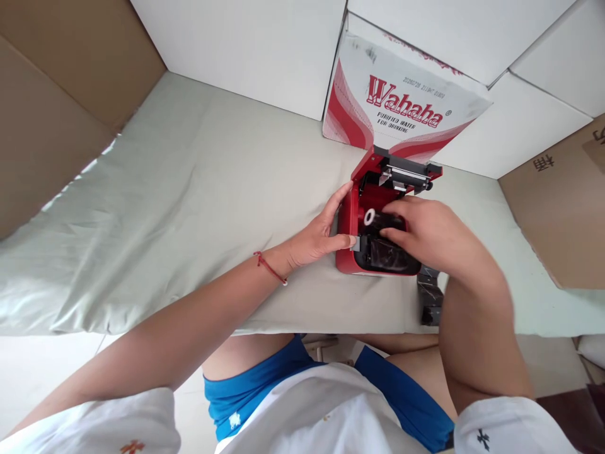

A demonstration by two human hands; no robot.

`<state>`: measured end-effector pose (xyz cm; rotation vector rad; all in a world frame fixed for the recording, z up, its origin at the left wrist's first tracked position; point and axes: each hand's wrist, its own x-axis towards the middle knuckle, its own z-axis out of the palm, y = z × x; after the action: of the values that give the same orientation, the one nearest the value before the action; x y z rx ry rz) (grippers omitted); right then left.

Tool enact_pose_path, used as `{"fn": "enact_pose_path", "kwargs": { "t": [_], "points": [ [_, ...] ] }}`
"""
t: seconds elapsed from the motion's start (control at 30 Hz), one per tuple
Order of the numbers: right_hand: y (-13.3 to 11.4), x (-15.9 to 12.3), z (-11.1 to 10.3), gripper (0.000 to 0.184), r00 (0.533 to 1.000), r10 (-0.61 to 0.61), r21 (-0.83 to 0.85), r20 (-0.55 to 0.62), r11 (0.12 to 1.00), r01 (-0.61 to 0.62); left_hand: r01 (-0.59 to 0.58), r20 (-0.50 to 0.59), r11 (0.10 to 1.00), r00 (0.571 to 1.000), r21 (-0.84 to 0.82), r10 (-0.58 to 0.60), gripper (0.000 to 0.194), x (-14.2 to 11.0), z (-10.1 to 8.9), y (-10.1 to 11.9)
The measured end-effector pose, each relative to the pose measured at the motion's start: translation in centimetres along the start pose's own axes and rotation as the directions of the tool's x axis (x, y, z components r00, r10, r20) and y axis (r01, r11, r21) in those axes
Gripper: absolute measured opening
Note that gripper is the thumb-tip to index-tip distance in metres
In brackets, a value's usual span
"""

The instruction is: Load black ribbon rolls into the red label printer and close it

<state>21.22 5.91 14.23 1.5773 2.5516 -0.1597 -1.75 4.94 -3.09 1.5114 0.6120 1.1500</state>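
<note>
head view — black roll (pixel 385 220), between right fingers (pixel 396 238)

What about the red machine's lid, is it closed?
No, the lid of the red machine stands raised, with the right hand reaching inside.

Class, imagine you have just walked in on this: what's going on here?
A person is working with both bare hands at a red device whose lid stands open. The left hand steadies the device's side, its thumb by a grey latch-like piece. The right hand is inside, with its fingers on a dark roll with a white ring at its end. Small dark boxes lie beside the device, and a Wahaha water carton stands behind it.
</note>
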Motion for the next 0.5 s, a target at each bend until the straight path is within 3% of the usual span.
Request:
{"fn": "enact_pose_path", "kwargs": {
  "t": [0.07,0.13,0.2,0.37,0.43,0.5],
  "points": [
    [1.6,-3.6,-1.5,0.049,0.993,0.067,0.186,-0.099,0.981,-0.047,0.002,0.011,1.0,1.0,-0.01,-0.002,0.121,0.0,0.0,0.1],
    [3.9,-6.8,-2.6,0.077,0.957,0.238,0.385,-0.167,0.909,-0.159,0.014,0.021,0.999,1.0,-0.033,-0.013,0.12,0.0,-0.1,0.1],
    [6.3,-8.6,-2.6,0.091,0.935,0.336,0.438,-0.11,0.861,-0.258,0.029,0.027,0.998,0.999,-0.058,-0.027,0.121,0.1,-0.1,0.0],
    [9.2,-7.6,2.1,0.082,0.96,0.222,0.395,0.168,0.877,-0.272,0.029,0.028,0.992,0.999,-0.121,-0.026,0.123,0.4,0.0,-0.1],
    [9.3,-7.1,4.2,0.072,0.958,0.222,0.394,0.183,0.876,-0.278,0.038,0.011,0.991,0.999,-0.132,-0.036,0.121,0.4,0.1,0.1],
    [9.5,-7.3,5.7,0.069,0.956,0.273,0.375,0.107,0.88,-0.293,0.046,0.001,0.99,0.999,-0.136,-0.046,0.12,0.3,0.2,0.3]
  ]
}}
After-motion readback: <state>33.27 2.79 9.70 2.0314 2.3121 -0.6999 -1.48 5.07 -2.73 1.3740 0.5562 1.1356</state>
